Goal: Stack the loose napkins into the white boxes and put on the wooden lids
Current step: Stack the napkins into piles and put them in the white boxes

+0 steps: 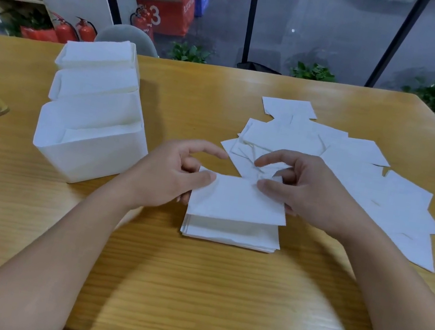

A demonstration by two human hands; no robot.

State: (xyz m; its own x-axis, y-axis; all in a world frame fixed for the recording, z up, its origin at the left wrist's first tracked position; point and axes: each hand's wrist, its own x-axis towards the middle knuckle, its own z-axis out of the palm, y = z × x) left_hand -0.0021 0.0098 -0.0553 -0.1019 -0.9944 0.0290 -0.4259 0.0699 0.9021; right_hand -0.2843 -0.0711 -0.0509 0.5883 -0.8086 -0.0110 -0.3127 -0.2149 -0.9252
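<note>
Napkin [236, 199] held flat just above a neat stack [230, 233] at desk centre; left hand [171, 174] and right hand [307, 191] pinch its opposite edges. Loose napkins [353, 170] lie right, three white boxes [95, 115] left. Wooden desk [189, 290]; glass wall behind.

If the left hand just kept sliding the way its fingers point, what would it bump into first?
The left hand points rightward across the held napkin, so it would probably meet the right hand gripping the other edge first. Depth is hard to judge, though.
</note>
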